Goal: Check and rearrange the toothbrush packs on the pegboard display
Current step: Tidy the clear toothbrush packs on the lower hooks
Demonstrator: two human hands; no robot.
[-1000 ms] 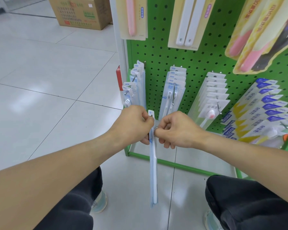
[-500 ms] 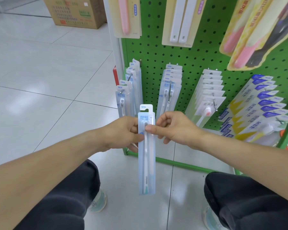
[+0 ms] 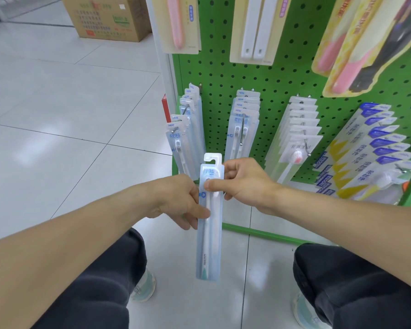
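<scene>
Since a moment ago we raised the pack point(image 3: 209, 217); our left hand point(image 3: 183, 200) and right hand point(image 3: 244, 184) both pinch it before the pegboard point(image 3: 282, 74).

Both hands, left hand point(image 3: 179, 203) and right hand point(image 3: 244, 184), pinch an upright toothbrush pack point(image 3: 209, 219) before the green pegboard point(image 3: 282, 74).

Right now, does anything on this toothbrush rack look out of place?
Yes. On the leftmost hook, the front toothbrush packs hang apart from the packs behind, leaving a gap. One toothbrush pack is off the pegboard, held between left hand and right hand.
</scene>
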